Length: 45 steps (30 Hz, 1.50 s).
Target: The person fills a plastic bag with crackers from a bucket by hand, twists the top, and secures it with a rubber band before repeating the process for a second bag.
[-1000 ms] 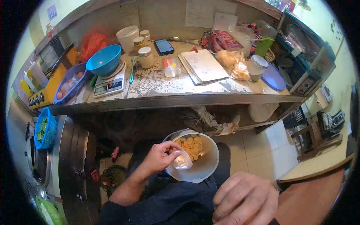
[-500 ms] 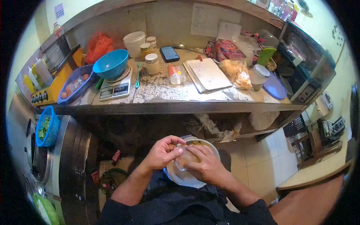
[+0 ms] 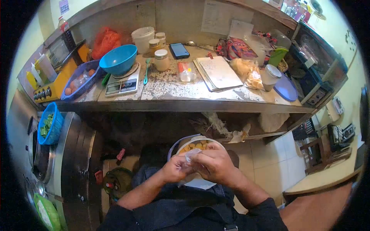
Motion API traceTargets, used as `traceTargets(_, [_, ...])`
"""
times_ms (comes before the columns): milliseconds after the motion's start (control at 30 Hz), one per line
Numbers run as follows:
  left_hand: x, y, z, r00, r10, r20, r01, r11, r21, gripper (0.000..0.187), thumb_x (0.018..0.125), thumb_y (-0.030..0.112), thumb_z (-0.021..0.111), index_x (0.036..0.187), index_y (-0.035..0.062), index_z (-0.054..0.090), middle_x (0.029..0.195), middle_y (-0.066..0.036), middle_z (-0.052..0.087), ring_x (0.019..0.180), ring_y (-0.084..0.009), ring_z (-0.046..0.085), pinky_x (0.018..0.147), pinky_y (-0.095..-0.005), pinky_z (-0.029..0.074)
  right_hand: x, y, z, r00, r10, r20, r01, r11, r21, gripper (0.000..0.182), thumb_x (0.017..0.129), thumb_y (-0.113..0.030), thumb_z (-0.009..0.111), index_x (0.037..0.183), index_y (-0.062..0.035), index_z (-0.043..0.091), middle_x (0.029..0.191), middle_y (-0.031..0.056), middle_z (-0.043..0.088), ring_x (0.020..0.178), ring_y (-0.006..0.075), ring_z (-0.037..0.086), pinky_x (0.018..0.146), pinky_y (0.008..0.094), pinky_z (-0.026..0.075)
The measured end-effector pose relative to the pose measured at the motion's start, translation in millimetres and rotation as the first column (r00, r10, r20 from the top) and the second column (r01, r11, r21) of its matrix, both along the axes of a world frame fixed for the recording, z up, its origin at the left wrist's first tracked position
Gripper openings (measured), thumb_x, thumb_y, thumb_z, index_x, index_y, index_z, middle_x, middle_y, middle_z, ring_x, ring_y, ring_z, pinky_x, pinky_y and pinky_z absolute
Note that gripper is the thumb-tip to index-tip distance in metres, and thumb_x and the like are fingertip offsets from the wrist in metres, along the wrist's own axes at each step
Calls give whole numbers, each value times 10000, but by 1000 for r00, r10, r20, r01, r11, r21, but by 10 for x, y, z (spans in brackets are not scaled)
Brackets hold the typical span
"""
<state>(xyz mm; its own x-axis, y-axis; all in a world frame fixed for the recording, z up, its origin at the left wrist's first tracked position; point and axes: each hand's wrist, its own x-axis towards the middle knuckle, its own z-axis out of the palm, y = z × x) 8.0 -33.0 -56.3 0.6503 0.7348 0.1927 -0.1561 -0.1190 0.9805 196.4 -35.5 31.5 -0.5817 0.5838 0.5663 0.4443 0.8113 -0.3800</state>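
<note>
Between my hands is a small clear plastic bag (image 3: 192, 154), bunched up at its top. My left hand (image 3: 176, 169) is closed on its left side. Fingers curled, my right hand (image 3: 214, 162) pinches the bag from the right; what is inside the bag is hidden by my hands. Both hands are over a white tub (image 3: 214, 141) with a bluish handle, resting at my lap. Yellow-orange chunks (image 3: 189, 147) lie in the tub, partly covered by my hands.
A worktop (image 3: 162, 88) ahead bears a blue bowl (image 3: 120, 61) on a scale (image 3: 122, 87), jars (image 3: 162, 61), a phone (image 3: 179, 51), an open notebook (image 3: 219, 73) and a purple basket (image 3: 83, 82). Left stands a blue basket of greens (image 3: 50, 123); a gas cylinder (image 3: 115, 183) is below.
Both hands have drawn closer together, and the bag is now gathered up between my fingers. More of the yellow chunks and the tub's far rim show. The view has shifted slightly.
</note>
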Motion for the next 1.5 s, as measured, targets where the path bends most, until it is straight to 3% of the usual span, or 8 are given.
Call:
traceTargets(133, [-29,17,33,995,-3,-99,11,996,85,425,875,157,658,1254,23,521,1223,-97,576,1129,-181,533,978,-327,401,43,-70,38,998,-9,67,22,979,-203,143,804,-180,671,908,-103,610,704,87,605,669,269,597,666,364,446])
traceTargets(233, [-68,-59,113,978,-198,-68,191,977,-98,443,864,149,666,1259,16,517,1204,-78,588,1100,-170,547,969,-320,409,84,-155,37,992,8,125,35,939,-342,246,782,-225,720,962,-87,625,782,99,630,715,286,588,671,382,448])
traceTargets(467, [-221,-87,-190,978,-207,-8,180,869,-461,411,886,107,645,1253,-28,520,1151,-50,610,1028,-105,563,903,-268,458,295,-254,-154,927,144,346,-18,939,-344,444,753,-369,730,1056,-71,605,964,125,647,904,321,616,766,413,443])
traceTargets(800, [-198,-205,-300,989,-122,83,146,878,-456,426,865,84,670,1247,-4,501,1143,-46,606,1017,-102,564,903,-263,462,141,-339,-500,934,72,351,72,923,-379,352,796,-242,684,1046,-37,544,992,155,625,835,331,628,739,418,436])
traceTargets(1000, [-189,-274,-253,989,-58,-138,22,969,-247,402,814,111,739,1150,33,533,1063,-27,603,975,-92,564,858,-256,474,87,-367,-498,964,73,255,36,916,-399,332,784,-178,672,1048,-45,520,998,155,612,872,335,614,733,417,417])
traceTargets(1167, [-175,-290,-288,994,-33,-106,-5,941,-337,355,822,121,731,1113,43,544,1016,-11,619,934,-80,570,823,-245,480,90,-345,-531,960,79,270,69,864,-498,288,784,-162,671,1015,-58,532,938,154,616,888,340,608,724,422,416])
traceTargets(1367, [-276,-256,-334,987,-28,-157,-6,978,-210,340,813,198,749,1075,59,584,989,-2,635,915,-73,575,810,-250,481,65,-352,-277,979,125,163,0,794,-608,318,796,-140,666,1072,-47,537,928,188,611,894,365,604,741,447,442])
traceTargets(1500, [-206,-316,-26,979,52,-195,-86,981,-174,363,794,260,766,1053,58,612,959,5,648,888,-68,583,787,-258,485,50,-308,-381,997,71,-41,-81,787,-612,311,792,-101,661,1067,-29,533,942,195,603,884,372,595,740,441,469])
